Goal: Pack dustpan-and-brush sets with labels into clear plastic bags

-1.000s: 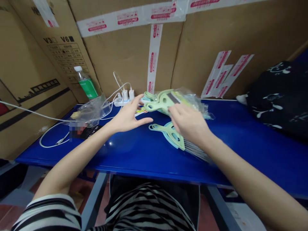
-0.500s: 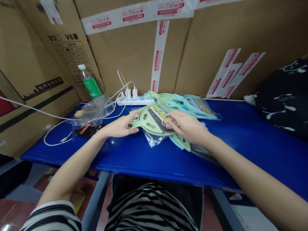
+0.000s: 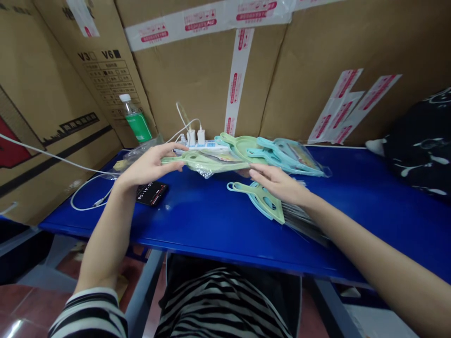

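Observation:
A light green dustpan with a small brush and a printed card in it is raised off the table, tilted nearly edge-on. Clear plastic hangs below it. My left hand grips its handle end between thumb and fingers. At the opposite edge, my right hand pinches the rim, some of its fingers hidden behind. Below my right hand lie green and blue hand brushes with dark bristles, overlapping on the table. Behind are another green dustpan and wrapped blue dustpans.
A power strip with white chargers and cables stands along the cardboard wall. To the left are a green-labelled bottle, crumpled clear plastic and a phone. A dark patterned cloth item sits at the right on the blue table.
Both hands have lifted the green dustpan set off the brushes and tilted it up, shifting it left. The brushes beneath and the phone now show more fully.

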